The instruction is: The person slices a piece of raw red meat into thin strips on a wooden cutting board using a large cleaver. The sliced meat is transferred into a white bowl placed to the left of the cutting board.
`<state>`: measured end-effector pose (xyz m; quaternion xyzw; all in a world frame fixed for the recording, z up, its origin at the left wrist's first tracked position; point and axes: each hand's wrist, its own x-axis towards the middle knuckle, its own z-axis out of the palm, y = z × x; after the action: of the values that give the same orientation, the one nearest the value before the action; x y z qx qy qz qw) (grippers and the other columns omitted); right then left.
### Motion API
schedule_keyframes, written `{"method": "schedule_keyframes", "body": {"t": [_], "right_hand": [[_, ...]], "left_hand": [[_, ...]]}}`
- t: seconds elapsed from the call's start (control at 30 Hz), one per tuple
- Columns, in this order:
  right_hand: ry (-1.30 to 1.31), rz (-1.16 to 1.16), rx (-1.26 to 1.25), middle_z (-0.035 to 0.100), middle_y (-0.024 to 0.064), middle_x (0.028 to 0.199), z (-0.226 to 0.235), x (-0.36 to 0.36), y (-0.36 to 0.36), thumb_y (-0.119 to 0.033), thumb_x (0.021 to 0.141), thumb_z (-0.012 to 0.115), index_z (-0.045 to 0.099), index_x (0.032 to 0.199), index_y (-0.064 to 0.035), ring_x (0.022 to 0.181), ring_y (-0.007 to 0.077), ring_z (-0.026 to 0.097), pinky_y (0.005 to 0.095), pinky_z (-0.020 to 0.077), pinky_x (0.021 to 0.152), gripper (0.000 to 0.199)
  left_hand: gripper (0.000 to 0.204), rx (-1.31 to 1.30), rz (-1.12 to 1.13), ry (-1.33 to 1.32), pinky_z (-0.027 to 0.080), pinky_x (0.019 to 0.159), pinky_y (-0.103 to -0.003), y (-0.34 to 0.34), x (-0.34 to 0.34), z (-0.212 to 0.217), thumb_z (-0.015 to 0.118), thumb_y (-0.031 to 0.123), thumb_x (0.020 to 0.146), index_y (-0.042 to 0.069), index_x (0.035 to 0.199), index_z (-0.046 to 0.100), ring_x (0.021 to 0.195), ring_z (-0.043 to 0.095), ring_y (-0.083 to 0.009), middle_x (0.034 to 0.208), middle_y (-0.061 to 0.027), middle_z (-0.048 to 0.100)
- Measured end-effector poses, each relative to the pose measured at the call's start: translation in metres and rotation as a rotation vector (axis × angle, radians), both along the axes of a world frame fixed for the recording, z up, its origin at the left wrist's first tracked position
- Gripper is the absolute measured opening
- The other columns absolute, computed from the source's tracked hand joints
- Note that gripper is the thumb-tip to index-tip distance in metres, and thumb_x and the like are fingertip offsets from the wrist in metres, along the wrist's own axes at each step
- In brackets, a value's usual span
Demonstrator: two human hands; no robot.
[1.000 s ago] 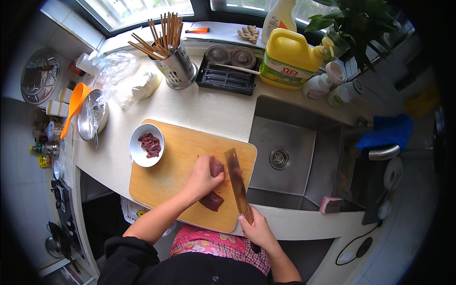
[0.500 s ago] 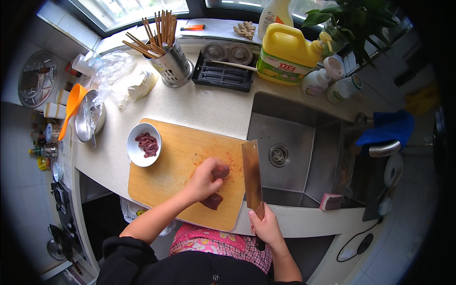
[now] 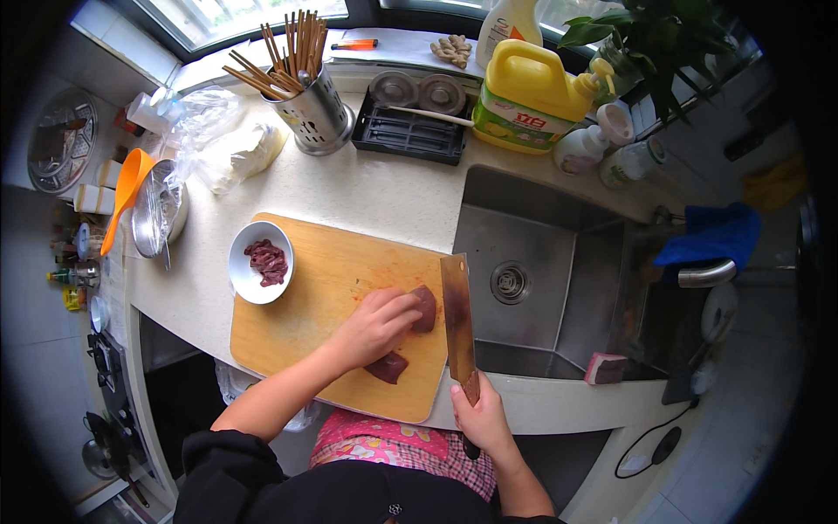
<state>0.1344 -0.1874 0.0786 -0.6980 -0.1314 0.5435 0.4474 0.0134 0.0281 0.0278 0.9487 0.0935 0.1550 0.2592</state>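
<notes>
On the wooden cutting board (image 3: 297, 325) lies a dark red piece of raw meat (image 3: 425, 310). My left hand (image 3: 381, 323) bears on its left side, fingers together and slightly curved; the thumb is hidden. A second piece of raw meat (image 3: 387, 368) lies just below that hand. In my right hand (image 3: 483, 415) is a cleaver (image 3: 459, 310), gripped by its handle. Its blade points away from me along the board's right edge, apart from the meat. Thin slices of dark meat (image 3: 267, 262) fill part of a white bowl (image 3: 237, 278) on the board's left side.
A steel sink (image 3: 515, 240) is right of the board, with a pink and white sponge (image 3: 605, 368) on its near rim. Behind stand a chopstick holder (image 3: 316, 109), a black rack (image 3: 410, 135) and a yellow jug (image 3: 531, 92). A lidded bowl (image 3: 160, 210) and plastic bag (image 3: 236, 157) sit left.
My left hand's fingers have straightened from a curled grip, and the upper meat piece now lies flatter on the board, a little to the right. The cleaver has barely moved.
</notes>
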Motion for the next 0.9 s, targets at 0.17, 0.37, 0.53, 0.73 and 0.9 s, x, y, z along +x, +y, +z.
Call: {"method": "schedule_keyframes", "body": {"t": [0.17,0.37,0.53,0.73,0.9], "right_hand": [[0.005,0.012,0.032,0.050,0.0005,0.065,0.012,-0.002,0.005,-0.028,0.102,0.043,0.048,0.121,0.0009,0.050,0.0057,0.045,0.0211,0.0395,0.046,0.035],[-0.034,0.090,0.027,0.051,0.0010,0.065,0.013,-0.003,0.006,-0.038,0.104,0.033,0.044,0.134,0.0016,0.053,0.0059,0.046,0.0215,0.0413,0.051,0.051],[-0.095,0.205,-0.031,0.059,0.0108,0.070,0.026,0.000,0.013,-0.031,0.102,0.040,0.045,0.133,0.0045,0.062,0.0167,0.058,0.0317,0.0476,0.061,0.047],[-0.160,0.301,-0.067,0.065,0.0265,0.098,0.038,0.000,0.016,-0.024,0.100,0.045,0.047,0.129,0.0063,0.088,0.0397,0.066,0.0427,0.0515,0.077,0.042],[-0.279,0.321,-0.023,0.063,0.0285,0.105,0.042,-0.011,0.011,-0.023,0.099,0.047,0.046,0.129,0.0064,0.097,0.0450,0.062,0.0462,0.0513,0.081,0.042]], "left_hand": [[0.025,0.047,-0.198,-0.047,0.047,0.092,-0.041,0.003,0.007,-0.003,0.064,0.006,0.078,0.001,0.102,0.062,0.109,0.055,-0.0309,0.112,-0.0117,0.057],[0.034,0.017,-0.109,0.004,0.048,0.090,-0.042,0.000,-0.001,-0.020,0.065,0.006,0.072,0.000,0.106,0.062,0.104,0.057,-0.0308,0.112,-0.0125,0.057],[0.035,0.020,-0.081,0.024,0.047,0.087,-0.041,0.000,-0.005,-0.011,0.067,0.007,0.070,0.000,0.104,0.061,0.102,0.056,-0.0310,0.114,-0.0129,0.057],[0.035,0.012,-0.051,0.062,0.045,0.091,-0.040,-0.001,-0.014,-0.017,0.061,0.011,0.075,0.001,0.109,0.061,0.107,0.055,-0.0290,0.116,-0.0121,0.057],[0.033,-0.029,-0.007,0.031,0.045,0.091,-0.041,-0.004,-0.015,-0.021,0.064,0.010,0.074,0.000,0.105,0.062,0.105,0.055,-0.0297,0.114,-0.0122,0.057]]}}
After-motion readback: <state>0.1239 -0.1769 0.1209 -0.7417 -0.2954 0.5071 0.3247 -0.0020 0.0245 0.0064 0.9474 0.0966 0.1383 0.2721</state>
